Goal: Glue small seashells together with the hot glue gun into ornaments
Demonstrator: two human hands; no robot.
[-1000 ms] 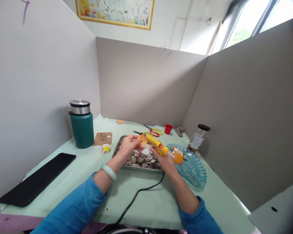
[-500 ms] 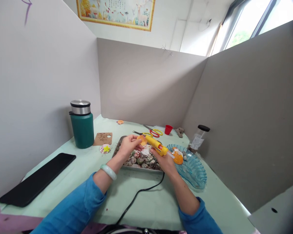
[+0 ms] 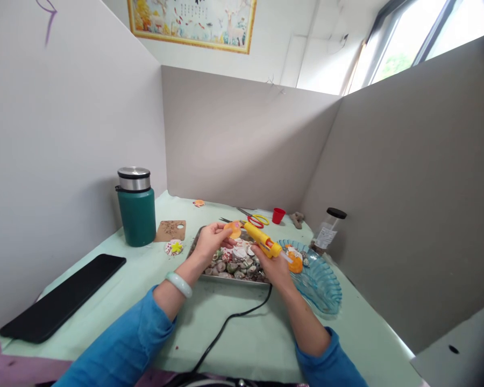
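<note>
Pinched in the fingers of my left hand (image 3: 212, 240) is a thin orange shell (image 3: 231, 229) with a small pinkish spot near its right edge. My right hand (image 3: 271, 264) is wrapped round a yellow hot glue gun (image 3: 262, 238), a clear glue stick poking out of its rear. The gun's nozzle end is close to the shell; whether they touch I cannot tell. Beneath both hands lies a metal tray (image 3: 220, 278) filled with seashells (image 3: 237, 266). A black cord (image 3: 228, 321) runs from below my right hand to the table's front edge.
On the right, a blue scalloped plate (image 3: 325, 293) bears orange and white shells, beside a black-lidded jar (image 3: 327, 231). Scissors (image 3: 258, 219) and a red cup (image 3: 278, 215) lie behind the tray. A green flask (image 3: 136, 209), brown card (image 3: 171, 230) and black pad (image 3: 64, 298) stand left.
The glue gun has shifted slightly right, away from the shell. My left hand has turned the shell a little, so the pinkish spot now shows.
</note>
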